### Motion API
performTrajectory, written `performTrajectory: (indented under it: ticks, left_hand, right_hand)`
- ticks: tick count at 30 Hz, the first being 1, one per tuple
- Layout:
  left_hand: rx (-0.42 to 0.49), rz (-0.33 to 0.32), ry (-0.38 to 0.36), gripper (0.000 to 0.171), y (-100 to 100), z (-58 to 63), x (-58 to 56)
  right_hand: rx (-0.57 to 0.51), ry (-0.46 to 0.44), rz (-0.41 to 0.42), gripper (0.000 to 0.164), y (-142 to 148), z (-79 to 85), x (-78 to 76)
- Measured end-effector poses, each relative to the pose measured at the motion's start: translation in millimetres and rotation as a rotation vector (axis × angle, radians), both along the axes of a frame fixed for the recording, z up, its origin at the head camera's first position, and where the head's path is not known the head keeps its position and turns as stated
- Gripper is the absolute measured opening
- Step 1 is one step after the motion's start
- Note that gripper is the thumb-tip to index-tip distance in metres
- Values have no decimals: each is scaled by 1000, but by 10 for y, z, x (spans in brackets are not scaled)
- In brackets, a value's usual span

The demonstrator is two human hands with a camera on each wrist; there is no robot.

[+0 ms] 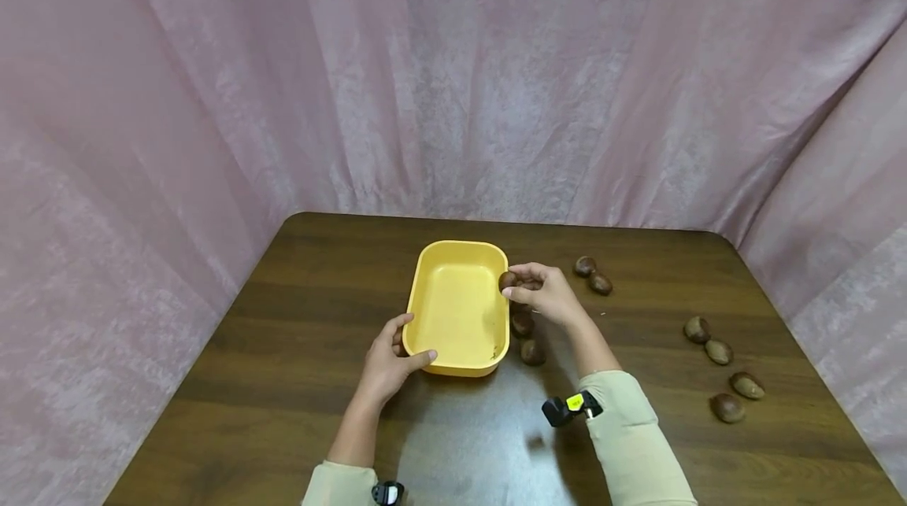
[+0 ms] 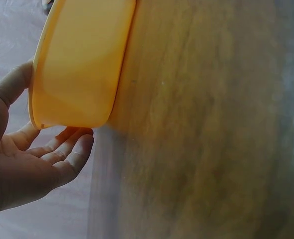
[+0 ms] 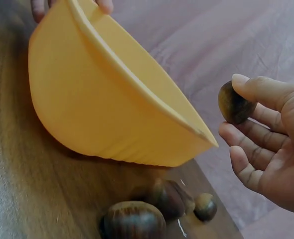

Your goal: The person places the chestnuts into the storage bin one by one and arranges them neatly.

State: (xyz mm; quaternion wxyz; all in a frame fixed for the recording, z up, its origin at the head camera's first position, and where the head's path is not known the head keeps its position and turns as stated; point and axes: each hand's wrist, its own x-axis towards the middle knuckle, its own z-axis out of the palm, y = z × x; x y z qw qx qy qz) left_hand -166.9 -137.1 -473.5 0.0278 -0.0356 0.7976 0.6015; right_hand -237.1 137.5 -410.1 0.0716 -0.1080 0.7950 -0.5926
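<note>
A yellow plastic tub (image 1: 459,371) stands on the wooden table. My left hand (image 1: 388,364) grips its near left corner, thumb over the rim and fingers along the outer wall, as the left wrist view also shows. With thumb and fingertips my right hand (image 1: 553,297) pinches a brown chestnut (image 3: 234,103) at the tub's right rim. Below that hand, several chestnuts (image 1: 532,352) lie on the table along the tub's right side, partly hidden by the hand. The tub's floor (image 1: 460,309) shows only small dark specks near its lower right corner.
Two chestnuts (image 1: 592,275) lie beyond my right hand. Farther right are several more chestnuts (image 1: 719,351), spread in loose pairs. A pink curtain (image 1: 496,81) hangs behind the dark wooden table (image 1: 283,380).
</note>
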Motion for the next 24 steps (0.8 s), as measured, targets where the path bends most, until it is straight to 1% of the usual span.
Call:
performTrajectory:
  ticks: [6, 9, 14, 16, 17, 18, 24]
  left_hand:
    - [-17, 6, 3, 76, -9, 7, 9]
    - [-26, 3, 14, 76, 0, 3, 4]
    - [-25, 0, 4, 76, 7, 0, 8]
    - [-15, -4, 0, 77, 0, 7, 18]
    - [-12, -5, 2, 77, -1, 14, 21]
    - [-9, -8, -1, 77, 6, 73, 43]
    - [-14, -3, 0, 77, -11, 72, 28]
  right_hand:
    - [-32, -5, 6, 42, -89, -197, -243]
    - [6, -9, 21, 44, -147, -212, -330]
    - [80, -9, 48, 43, -257, -210, -431]
    - [83, -14, 60, 41, -313, -218, -478]
    - [80, -23, 68, 41, -341, -221, -505]
    - [73, -33, 71, 40, -370, -219, -534]
    - [-16, -144, 78, 40, -533, -246, -708]
